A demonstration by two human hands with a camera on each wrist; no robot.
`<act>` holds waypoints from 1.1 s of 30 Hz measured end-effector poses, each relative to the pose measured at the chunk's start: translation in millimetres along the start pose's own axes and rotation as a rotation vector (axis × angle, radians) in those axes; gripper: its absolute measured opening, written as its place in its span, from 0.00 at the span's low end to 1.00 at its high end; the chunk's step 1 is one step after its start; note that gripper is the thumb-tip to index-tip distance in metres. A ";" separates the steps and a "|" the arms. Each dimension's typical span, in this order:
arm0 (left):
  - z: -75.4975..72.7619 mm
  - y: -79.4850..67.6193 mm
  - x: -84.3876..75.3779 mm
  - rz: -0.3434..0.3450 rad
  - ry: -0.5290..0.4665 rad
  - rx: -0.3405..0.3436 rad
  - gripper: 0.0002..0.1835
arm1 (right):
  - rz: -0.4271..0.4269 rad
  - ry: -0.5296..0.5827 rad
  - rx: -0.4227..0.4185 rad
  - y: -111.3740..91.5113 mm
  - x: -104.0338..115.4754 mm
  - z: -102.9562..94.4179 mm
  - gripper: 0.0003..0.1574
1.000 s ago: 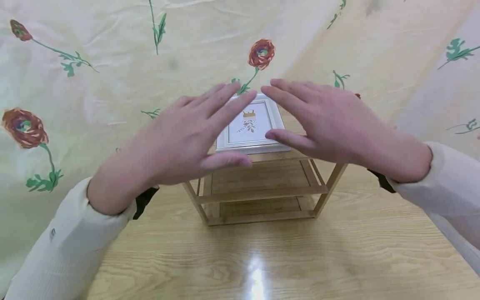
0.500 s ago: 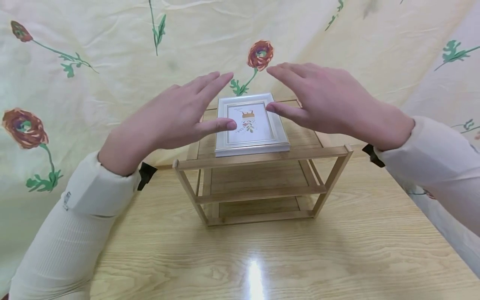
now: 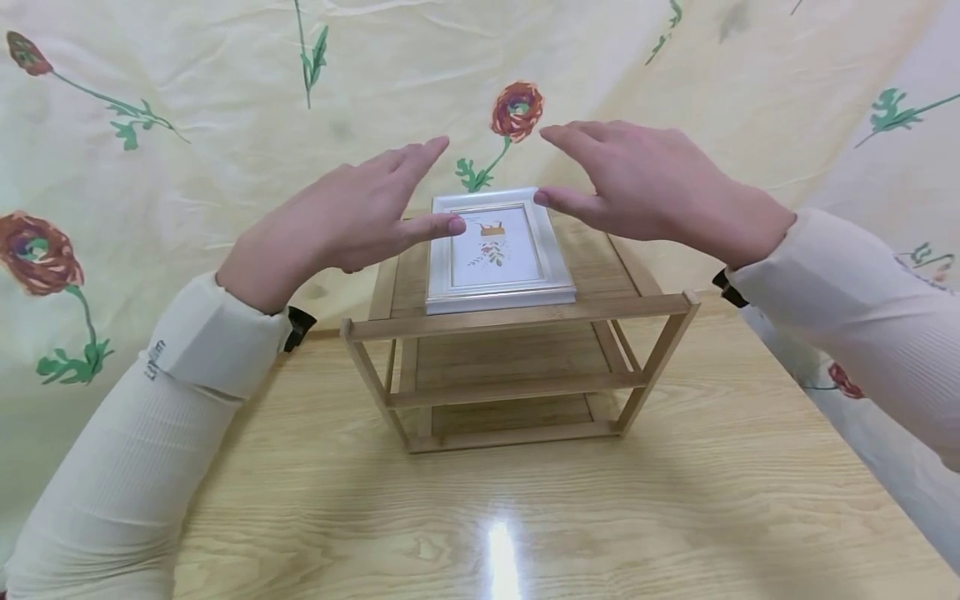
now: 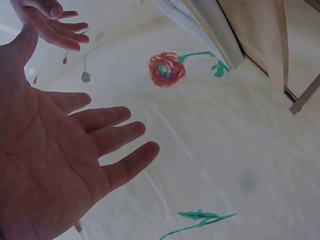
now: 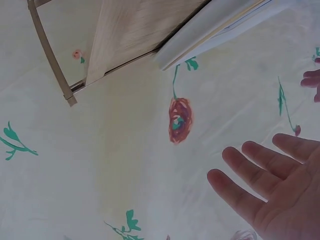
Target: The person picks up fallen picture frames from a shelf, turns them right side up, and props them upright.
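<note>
A white picture frame (image 3: pixel 495 250) with a small printed drawing lies flat on the top shelf of a wooden rack (image 3: pixel 525 313). Above its left side hovers my left hand (image 3: pixel 352 204), fingers extended and thumb apart, holding nothing. My right hand (image 3: pixel 645 179) is raised over the frame's right side in a matching pose, also holding nothing. In the left wrist view the left palm (image 4: pixel 55 145) faces the camera with straight fingers, and the frame's edge (image 4: pixel 205 30) shows at the top. The right wrist view has the right hand (image 5: pixel 280 190) with fingers spread, apart from the frame.
The rack has two lower shelves (image 3: pixel 517 362) and stands on a wood-grain table (image 3: pixel 465 508). A cream cloth (image 3: pixel 390 75) printed with red flowers hangs close behind it. The table's right edge (image 3: pixel 847 442) runs diagonally. Black wrist straps (image 3: pixel 298 327) show below both sleeves.
Both hands have risen and drawn apart, so more of the picture frame and the rack's top shelf shows. The frame and rack stay in place; the view shifts slightly.
</note>
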State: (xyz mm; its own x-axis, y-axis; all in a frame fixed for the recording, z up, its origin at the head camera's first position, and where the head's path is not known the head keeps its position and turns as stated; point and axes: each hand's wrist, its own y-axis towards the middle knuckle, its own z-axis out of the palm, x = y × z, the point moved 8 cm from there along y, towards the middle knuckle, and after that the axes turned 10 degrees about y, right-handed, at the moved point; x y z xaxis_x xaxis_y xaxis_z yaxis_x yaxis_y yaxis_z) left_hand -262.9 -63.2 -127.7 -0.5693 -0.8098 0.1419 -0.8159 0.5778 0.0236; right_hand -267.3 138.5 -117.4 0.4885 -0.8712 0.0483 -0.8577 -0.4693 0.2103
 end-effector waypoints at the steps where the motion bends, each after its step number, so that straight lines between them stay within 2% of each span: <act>1: 0.9 1.0 0.9 -0.003 -0.006 0.005 0.51 | 0.005 -0.001 0.008 2.0 -1.5 1.1 0.49; 8: 9.9 8.6 2.0 -0.014 -0.051 0.048 0.53 | 0.056 0.028 0.062 12.5 -12.3 8.7 0.51; 13: 14.5 14.4 7.8 -0.116 -0.171 0.111 0.54 | 0.112 0.106 0.105 17.6 -21.2 13.0 0.52; 16: 13.9 19.8 12.5 -0.143 -0.210 0.109 0.54 | 0.136 0.174 0.134 20.7 -24.6 15.3 0.53; 20: 12.4 25.5 19.6 -0.141 -0.273 0.082 0.53 | 0.186 0.249 0.180 24.1 -28.6 18.2 0.55; 23: 12.8 26.3 24.6 -0.146 -0.388 0.084 0.52 | 0.218 0.286 0.215 26.7 -32.7 20.7 0.57; 26: 16.3 26.8 30.4 -0.188 -0.544 0.102 0.49 | 0.248 0.335 0.245 29.5 -37.6 23.9 0.58; 33: 38.0 27.4 46.2 -0.423 -0.894 0.169 0.42 | 0.373 0.635 0.395 33.6 -45.0 43.8 0.55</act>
State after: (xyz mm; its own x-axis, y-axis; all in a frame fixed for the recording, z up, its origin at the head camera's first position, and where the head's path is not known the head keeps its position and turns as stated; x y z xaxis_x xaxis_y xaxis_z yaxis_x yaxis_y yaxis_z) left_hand -315.4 -88.6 -158.1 -0.0398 -0.7645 -0.6434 -0.9329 0.2591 -0.2502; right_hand -325.1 155.7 -155.3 0.0572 -0.7880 0.6130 -0.9164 -0.2850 -0.2809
